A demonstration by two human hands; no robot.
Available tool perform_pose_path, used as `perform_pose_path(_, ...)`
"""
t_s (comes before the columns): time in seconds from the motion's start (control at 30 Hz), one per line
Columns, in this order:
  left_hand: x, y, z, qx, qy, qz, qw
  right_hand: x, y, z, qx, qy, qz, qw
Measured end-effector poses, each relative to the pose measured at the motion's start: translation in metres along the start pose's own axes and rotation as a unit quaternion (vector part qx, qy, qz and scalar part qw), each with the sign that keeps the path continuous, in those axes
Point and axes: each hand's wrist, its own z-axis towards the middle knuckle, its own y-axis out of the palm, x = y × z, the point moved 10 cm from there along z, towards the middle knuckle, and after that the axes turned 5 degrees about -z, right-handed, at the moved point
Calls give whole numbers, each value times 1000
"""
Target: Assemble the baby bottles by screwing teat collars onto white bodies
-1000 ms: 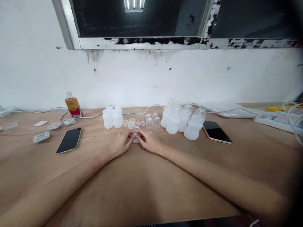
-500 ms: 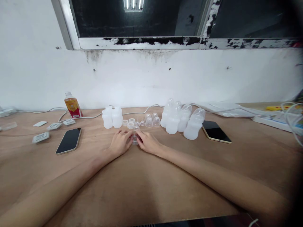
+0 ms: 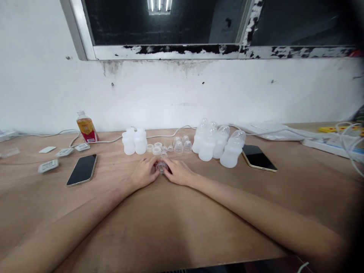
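My left hand [image 3: 144, 172] and my right hand [image 3: 178, 171] meet over the table. Their fingers are closed round a small clear baby bottle part [image 3: 162, 168], from either side. It looks like a nipple with a collar ring, but the fingers hide much of it. Just beyond them lie clear nipples [image 3: 164, 154] and several translucent collar rings [image 3: 156, 151]. Clear domed caps [image 3: 178, 147] stand to the right of these. Two white baby bottle bodies without caps [image 3: 129, 144] are at the left, and several capped baby bottles [image 3: 231, 153] at the right, one tilted.
A phone [image 3: 82, 170] lies to the left and another phone [image 3: 259, 158] to the right. Farther left are a drink bottle [image 3: 87, 128] and small white tags [image 3: 48, 166]. A white cable [image 3: 167, 135] runs along the wall, with a power strip [image 3: 327, 147] at far right.
My fingers have drawn slightly nearer to me around the clear part, which now looks lower and more tilted between them. The bottles, rings and caps have stayed in place.
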Motion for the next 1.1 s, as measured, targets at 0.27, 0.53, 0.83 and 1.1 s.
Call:
perform_pose_path(0.27, 1, 1, 2, 11, -2, -24, 1000, 2, 4, 3, -9, 1, -5, 1000)
perform_pose_path(0.53, 2, 2, 1, -12, -2, -57, 998, 0, 3, 2, -26, 9, -40, 999)
perform_pose_path(0.83, 3, 2, 1, -11, -11, -64, 998, 0, 7, 1, -46, 9, -60, 997)
perform_pose_path(1.1, 5, 0, 2, -6, -40, -86, 996, -1, 12, 5, -59, 21, -91, 994)
